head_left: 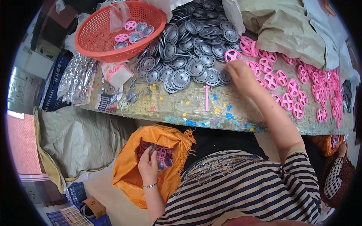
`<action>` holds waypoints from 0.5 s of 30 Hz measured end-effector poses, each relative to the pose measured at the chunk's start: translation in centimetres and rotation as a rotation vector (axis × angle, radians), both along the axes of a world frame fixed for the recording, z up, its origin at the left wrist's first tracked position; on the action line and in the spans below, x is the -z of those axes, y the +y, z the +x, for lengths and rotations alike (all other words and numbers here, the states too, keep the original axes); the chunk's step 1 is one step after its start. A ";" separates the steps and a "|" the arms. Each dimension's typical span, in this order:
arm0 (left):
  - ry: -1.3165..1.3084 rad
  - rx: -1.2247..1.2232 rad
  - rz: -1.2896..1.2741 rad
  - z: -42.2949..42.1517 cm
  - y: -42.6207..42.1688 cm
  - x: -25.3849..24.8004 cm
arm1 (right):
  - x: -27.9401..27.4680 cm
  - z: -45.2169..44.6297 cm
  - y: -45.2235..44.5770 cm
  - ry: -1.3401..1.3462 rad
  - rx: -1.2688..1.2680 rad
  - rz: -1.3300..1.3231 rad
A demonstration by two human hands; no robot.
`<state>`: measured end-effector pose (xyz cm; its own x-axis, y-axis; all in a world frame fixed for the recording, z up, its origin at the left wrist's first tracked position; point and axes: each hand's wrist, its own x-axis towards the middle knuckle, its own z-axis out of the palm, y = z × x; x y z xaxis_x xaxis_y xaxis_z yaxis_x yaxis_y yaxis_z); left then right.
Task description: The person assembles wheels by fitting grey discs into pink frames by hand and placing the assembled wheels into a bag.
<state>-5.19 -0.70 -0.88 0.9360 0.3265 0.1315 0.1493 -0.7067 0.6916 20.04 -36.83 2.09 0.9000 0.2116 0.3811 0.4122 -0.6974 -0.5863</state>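
Note:
My left hand (148, 167) is in the mouth of an orange woven sack (126, 165), its fingers pinched together near a small greyish piece that I cannot make out clearly. Pink and grey wheels (162, 152) lie inside the sack below it. Over the table, the closed fingers of my right hand (241, 75) are at the lower rim of a pink spoked wheel (233, 55). Just under those fingertips lies a grey disc wheel (225, 76), partly covered. A large heap of grey disc wheels (196, 67) spreads to the left.
Loose pink wheels (287, 101) cover the table's right side. A red basket (102, 54) with several wheels stands at the back left. A pink axle-like rod (206, 98) lies near the front edge. Another person's sleeve (333, 179) shows at far right.

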 end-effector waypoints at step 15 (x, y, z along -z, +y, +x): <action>0.064 0.283 -0.587 4.1 -8.3 -3.0 | -3.3 0.7 0.7 -0.201 0.001 0.003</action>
<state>-1.07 -9.01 2.12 0.9964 0.0669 -0.0520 0.0663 -0.2326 0.9703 20.73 -36.16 5.36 0.8057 0.2089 0.5542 0.5204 -0.6964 -0.4942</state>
